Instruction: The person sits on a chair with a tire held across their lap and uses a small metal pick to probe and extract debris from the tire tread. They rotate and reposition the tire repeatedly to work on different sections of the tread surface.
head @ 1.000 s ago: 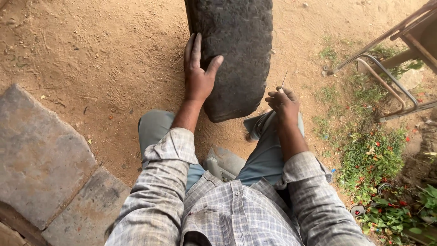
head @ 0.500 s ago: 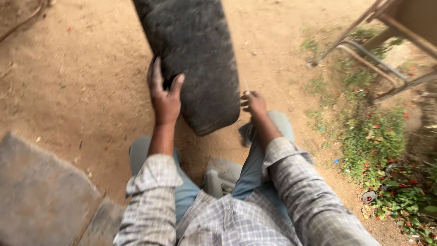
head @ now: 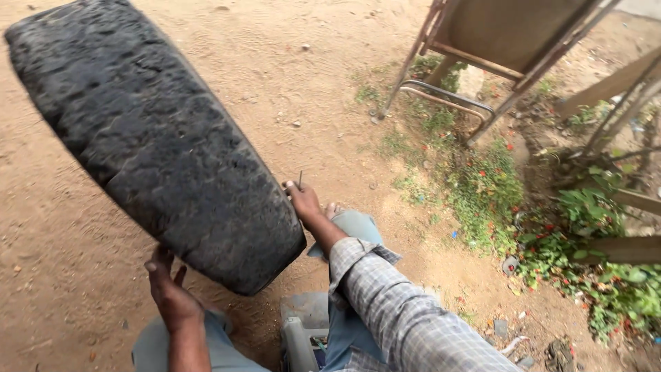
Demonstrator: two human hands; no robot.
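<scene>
Since the earlier frames the view has swung: the worn black tyre, which then stood almost straight up from the knees toward 12 o'clock, now leans across the picture from 10 o'clock down to the centre, its lower end just above the person's lap. The left hand, earlier laid flat on the tread with fingers spread, has dropped to the tyre's lower edge at about 7 o'clock. The right hand has moved in from beside the tyre to its right flank, near the centre. The stone slabs seen before at lower left are out of view — a rusty metal frame now fills the 1 o'clock corner.

The tyre's far end is cut off by the top-left edge, and its sidewalls and hole cannot be seen. The left hand's fingertips disappear under the tread, so its grip is hard to judge; it looks loosely cupped against the rubber. The right hand is closed narrowly around a thin dark pin or needle-like tool that pokes upward — what it is cannot be made out.

Both forearms reach forward, the right in a checked sleeve, wrist bent toward the tyre.
</scene>
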